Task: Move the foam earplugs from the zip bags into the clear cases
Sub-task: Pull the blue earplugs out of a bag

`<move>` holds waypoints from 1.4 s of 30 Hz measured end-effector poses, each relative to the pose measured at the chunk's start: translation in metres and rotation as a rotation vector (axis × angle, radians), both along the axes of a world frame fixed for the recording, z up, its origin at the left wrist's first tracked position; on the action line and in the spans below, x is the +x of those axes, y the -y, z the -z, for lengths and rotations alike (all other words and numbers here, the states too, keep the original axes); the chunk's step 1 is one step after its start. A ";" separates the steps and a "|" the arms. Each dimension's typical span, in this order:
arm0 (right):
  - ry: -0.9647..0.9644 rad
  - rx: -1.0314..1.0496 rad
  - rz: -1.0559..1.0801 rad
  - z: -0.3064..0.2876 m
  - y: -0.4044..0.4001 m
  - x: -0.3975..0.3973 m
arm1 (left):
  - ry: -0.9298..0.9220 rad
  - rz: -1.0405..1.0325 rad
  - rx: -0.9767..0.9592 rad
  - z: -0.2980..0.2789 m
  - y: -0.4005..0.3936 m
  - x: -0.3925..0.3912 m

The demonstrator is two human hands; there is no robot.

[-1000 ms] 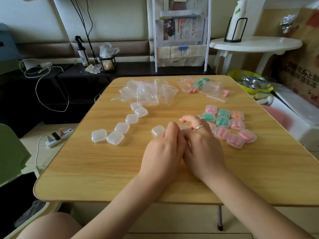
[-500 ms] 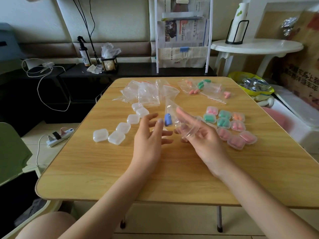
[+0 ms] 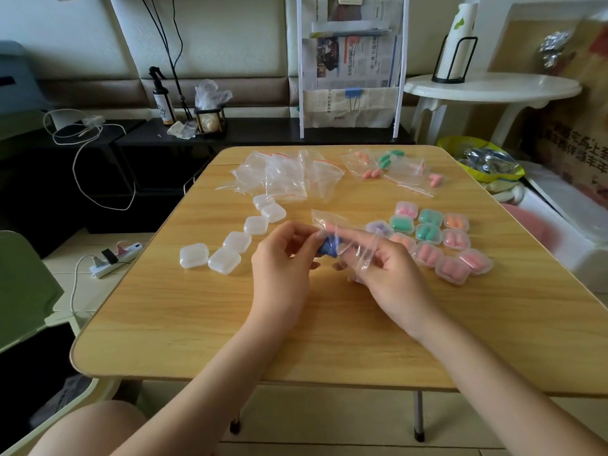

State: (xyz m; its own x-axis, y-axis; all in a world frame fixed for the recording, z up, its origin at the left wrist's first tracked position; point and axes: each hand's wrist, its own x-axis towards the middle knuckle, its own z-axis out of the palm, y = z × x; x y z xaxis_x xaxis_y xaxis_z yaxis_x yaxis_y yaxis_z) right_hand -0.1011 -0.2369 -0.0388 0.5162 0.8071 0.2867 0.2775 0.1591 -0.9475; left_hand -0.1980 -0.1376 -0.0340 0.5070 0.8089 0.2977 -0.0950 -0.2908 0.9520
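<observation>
Over the middle of the wooden table my right hand holds a clear zip bag with blue foam earplugs inside. My left hand pinches the bag at the blue earplugs from the left. Several empty clear cases lie in a curved row to the left. On the right sit several filled cases with pink, green, orange and purple plugs. Zip bags with earplugs lie at the far right of the table.
A pile of empty zip bags lies at the table's far middle. Behind the table stand a newspaper rack and a white round side table. A power strip lies on the floor to the left.
My hands rose from the tabletop with a zip bag of blue earplugs. My left hand, spread half a second ago, now pinches the bag at the plugs.
</observation>
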 end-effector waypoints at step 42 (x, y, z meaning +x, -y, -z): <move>0.774 0.109 0.378 0.014 -0.006 0.009 | -0.002 0.091 -0.176 -0.004 0.001 -0.002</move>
